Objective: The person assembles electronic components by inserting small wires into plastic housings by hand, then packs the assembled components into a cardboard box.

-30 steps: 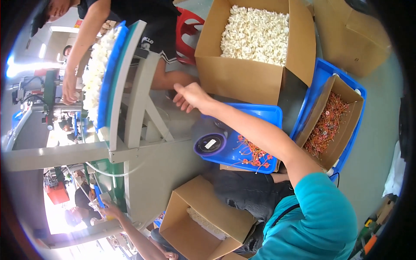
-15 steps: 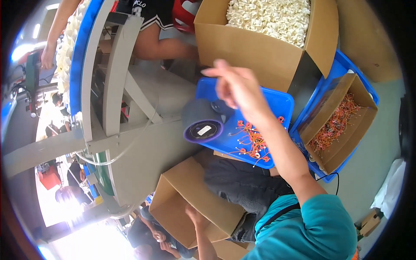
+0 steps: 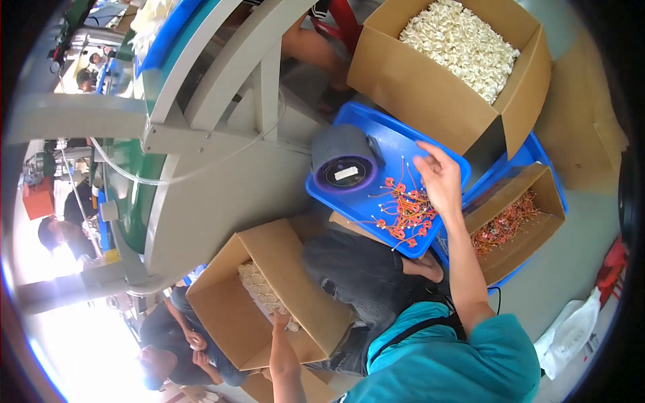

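My right hand (image 3: 441, 183) hovers over the right side of a blue tray (image 3: 393, 127), its fingers apart and nothing visible in them. Just beneath and beside it lies a loose pile of small orange-red parts with thin wires (image 3: 410, 208). At the tray's left end sits a dark grey rounded device (image 3: 344, 158) with a purple rim and a pale label. My left hand (image 3: 279, 321) reaches into an open cardboard box (image 3: 225, 316), its fingers closed at the edge of a pale, see-through sheet of moulded cells (image 3: 261, 289). The fingertips are partly hidden.
Beyond the tray stands a large cardboard box (image 3: 416, 87) of white pieces. To the right, a smaller box (image 3: 500, 265) holds more wired parts. A grey machine frame with a green belt (image 3: 138, 195) runs along the left. Other people (image 3: 171, 336) sit nearby.
My right hand has drawn back from beyond the tray to above its right side. The pale cell sheet now shows in the box at my left hand. The head view has shifted.
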### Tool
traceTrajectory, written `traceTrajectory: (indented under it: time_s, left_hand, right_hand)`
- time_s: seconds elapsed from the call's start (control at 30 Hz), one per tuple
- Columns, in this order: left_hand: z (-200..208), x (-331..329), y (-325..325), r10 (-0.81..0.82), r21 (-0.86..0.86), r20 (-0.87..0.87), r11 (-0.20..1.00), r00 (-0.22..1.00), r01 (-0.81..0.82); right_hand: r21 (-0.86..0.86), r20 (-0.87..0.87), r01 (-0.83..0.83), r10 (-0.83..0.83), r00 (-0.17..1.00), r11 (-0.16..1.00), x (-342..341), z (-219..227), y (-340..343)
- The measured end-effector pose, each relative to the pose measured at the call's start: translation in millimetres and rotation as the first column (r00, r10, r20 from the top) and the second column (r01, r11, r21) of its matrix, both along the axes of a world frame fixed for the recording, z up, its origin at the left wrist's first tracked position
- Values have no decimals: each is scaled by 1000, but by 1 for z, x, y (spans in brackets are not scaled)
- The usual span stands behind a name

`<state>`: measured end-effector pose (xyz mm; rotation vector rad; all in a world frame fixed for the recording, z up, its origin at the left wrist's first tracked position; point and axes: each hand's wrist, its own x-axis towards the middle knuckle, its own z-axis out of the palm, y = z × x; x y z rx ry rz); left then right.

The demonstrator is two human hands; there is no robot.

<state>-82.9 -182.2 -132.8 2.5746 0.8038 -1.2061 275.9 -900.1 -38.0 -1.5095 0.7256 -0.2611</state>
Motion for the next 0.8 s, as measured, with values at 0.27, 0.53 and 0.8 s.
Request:
traceTrajectory:
  time_s: [0.27,0.53,0.8]
  left_hand:
    - [-84,120,-2,228,406,-127,900,965,-159]
    - [-93,149,-69,268,455,120,841,956,-293]
    - [-102,161,-61,57,395,21,917,998,-61]
  right_hand:
    - [-551,-291,-423,309,905,720,-19,-5,25]
    - [-672,-508,-572,270,818,470,-20,-12,27]
    - [-662,-292,-318,157,944,679,-40,32,51]
